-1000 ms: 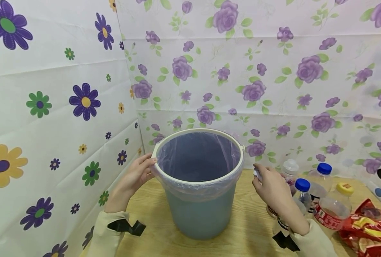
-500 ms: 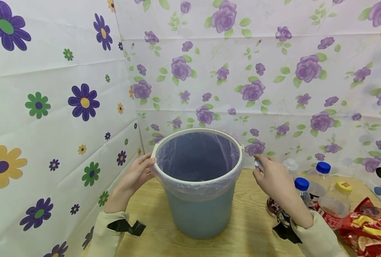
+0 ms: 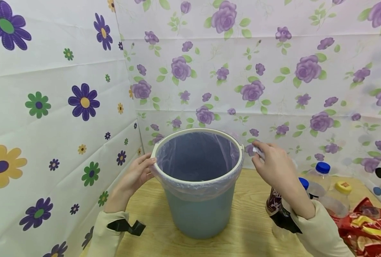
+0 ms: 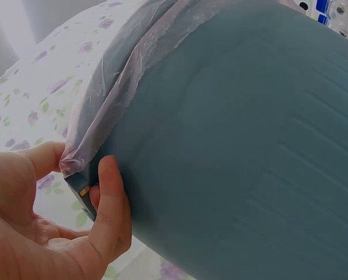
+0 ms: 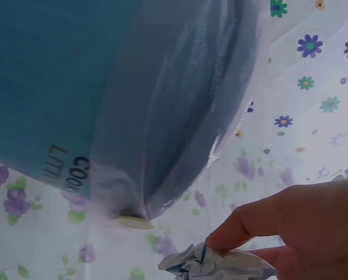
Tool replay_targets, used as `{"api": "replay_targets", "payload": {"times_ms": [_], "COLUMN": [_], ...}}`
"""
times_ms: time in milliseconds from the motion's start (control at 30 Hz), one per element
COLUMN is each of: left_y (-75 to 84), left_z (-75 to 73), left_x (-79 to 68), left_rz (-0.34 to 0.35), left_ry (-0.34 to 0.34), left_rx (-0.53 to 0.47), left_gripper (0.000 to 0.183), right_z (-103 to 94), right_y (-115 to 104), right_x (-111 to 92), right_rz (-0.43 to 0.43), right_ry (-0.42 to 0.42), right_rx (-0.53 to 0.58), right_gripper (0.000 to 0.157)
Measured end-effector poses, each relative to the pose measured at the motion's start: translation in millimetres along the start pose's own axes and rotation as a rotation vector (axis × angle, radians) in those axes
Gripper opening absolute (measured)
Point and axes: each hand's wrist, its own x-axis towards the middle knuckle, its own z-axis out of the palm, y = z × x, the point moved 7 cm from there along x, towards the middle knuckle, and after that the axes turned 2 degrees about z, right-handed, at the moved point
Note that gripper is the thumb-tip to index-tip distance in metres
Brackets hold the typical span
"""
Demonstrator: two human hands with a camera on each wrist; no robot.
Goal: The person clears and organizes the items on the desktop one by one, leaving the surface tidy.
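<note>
A blue-green trash bin (image 3: 200, 217) with a cream rim ring stands on the table, lined with a thin translucent bag (image 3: 190, 191) folded over its edge. My left hand (image 3: 133, 180) grips the bin's left rim, thumb on the ring; the left wrist view shows its fingers curled at the bin wall. To the right of the bin, my right hand (image 3: 275, 164) pinches a crumpled piece of white paper (image 5: 215, 263). The paper is apart from the rim, at about rim height in the head view.
Behind my right forearm stand several plastic bottles, among them one with a blue cap (image 3: 323, 168) and one with a yellow cap (image 3: 343, 187). A red snack packet (image 3: 367, 228) lies at the far right of the wooden table (image 3: 145, 228). Flowered sheets (image 3: 184, 46) hang behind and at left.
My right hand has risen with the crumpled paper, from below rim level to about the rim's height. The left hand and the bin have stayed where they were.
</note>
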Motion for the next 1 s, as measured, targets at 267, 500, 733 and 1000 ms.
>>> {"api": "replay_targets", "payload": {"times_ms": [267, 500, 733, 1000], "left_y": [-0.3, 0.1, 1.0, -0.4], "left_z": [-0.1, 0.2, -0.2, -1.1], "left_x": [0.7, 0.8, 0.8, 0.2], "left_rz": [0.007, 0.012, -0.006, -0.014], "left_ry": [-0.005, -0.012, 0.002, 0.01], "left_rx": [0.004, 0.007, 0.009, 0.005], "left_gripper": [0.056, 0.056, 0.058, 0.056], "right_z": [-10.7, -14.9, -9.8, -1.7], "right_y": [-17, -32, -45, -57], "right_x": [9, 18, 25, 33], "right_rz": [-0.061, -0.117, -0.217, -0.235], "right_ry": [0.012, -0.023, -0.127, -0.183], "right_rx": [0.001, 0.022, 0.029, 0.031], "right_gripper": [0.044, 0.046, 0.041, 0.041]}}
